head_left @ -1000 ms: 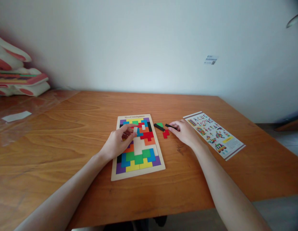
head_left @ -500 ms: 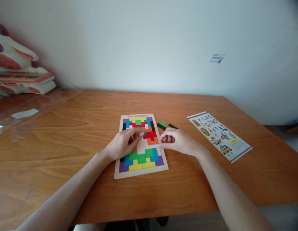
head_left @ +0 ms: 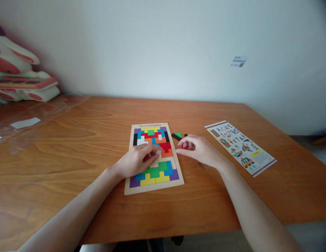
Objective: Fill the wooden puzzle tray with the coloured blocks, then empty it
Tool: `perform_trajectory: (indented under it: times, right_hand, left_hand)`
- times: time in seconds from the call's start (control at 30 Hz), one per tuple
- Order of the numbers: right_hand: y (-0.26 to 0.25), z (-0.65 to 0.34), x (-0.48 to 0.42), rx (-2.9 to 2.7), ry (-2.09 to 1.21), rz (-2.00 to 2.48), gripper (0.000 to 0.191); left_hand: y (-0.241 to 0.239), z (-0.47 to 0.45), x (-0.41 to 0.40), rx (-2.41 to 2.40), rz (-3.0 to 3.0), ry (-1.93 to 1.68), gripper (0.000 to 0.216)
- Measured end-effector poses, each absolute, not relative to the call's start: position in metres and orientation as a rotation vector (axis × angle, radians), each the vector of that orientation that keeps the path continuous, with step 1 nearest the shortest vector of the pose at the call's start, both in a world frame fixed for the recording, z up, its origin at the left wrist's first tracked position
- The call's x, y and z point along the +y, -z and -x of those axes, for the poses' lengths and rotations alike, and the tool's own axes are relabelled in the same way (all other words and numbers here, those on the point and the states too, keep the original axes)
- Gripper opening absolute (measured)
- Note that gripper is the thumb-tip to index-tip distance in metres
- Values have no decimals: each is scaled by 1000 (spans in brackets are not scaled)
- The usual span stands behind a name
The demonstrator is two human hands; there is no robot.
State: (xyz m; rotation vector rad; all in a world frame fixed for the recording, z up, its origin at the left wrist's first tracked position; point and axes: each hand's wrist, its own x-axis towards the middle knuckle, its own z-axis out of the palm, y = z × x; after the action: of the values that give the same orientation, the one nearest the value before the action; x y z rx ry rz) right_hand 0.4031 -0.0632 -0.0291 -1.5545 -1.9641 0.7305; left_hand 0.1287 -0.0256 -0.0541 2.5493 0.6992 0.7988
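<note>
A wooden puzzle board (head_left: 152, 189) lies flat on the table, mostly filled with coloured block pieces, with a bare gap near its middle. My left hand (head_left: 136, 161) rests on the board with fingers curled, fingertips at the gap; a bit of red shows under them, and I cannot make out what it is. My right hand (head_left: 199, 149) hovers just right of the board, pinched on a small red piece (head_left: 186, 145). Behind that hand lie a loose green piece (head_left: 179, 134) and a black piece (head_left: 175, 136).
A printed pattern sheet (head_left: 240, 147) lies on the table to the right. Stacked red-and-white cushions (head_left: 21, 80) sit at the far left, with a clear plastic sheet and a white slip (head_left: 25, 123) in front. The wooden table (head_left: 73, 147) ends near me.
My right hand took the red piece from beside the board, carried it over the board, then drew back a little to the right. My left hand slid down toward the gap.
</note>
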Motion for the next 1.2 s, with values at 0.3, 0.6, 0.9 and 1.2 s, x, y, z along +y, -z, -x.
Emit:
perform_trajectory:
  times: [0.3,0.6,0.9,1.2]
  right_hand:
    - [24,-379,-78,-2245,-919,1449,52]
    - [28,-373,-78,-2208,-973,1497,46]
    - [32,-370,-78,-2043,-1160,1540,46]
    - [32,-374,-74,-1833,-1462,1332,32]
  left_hand:
    - [46,-131,-37,275,-2771,-776,17]
    - [46,-133,-37,283,-2784,-747,17]
    - [45,-134,-40,276,-2709,-741,17]
    - [50,-133,-39,328,-2590,-788,18]
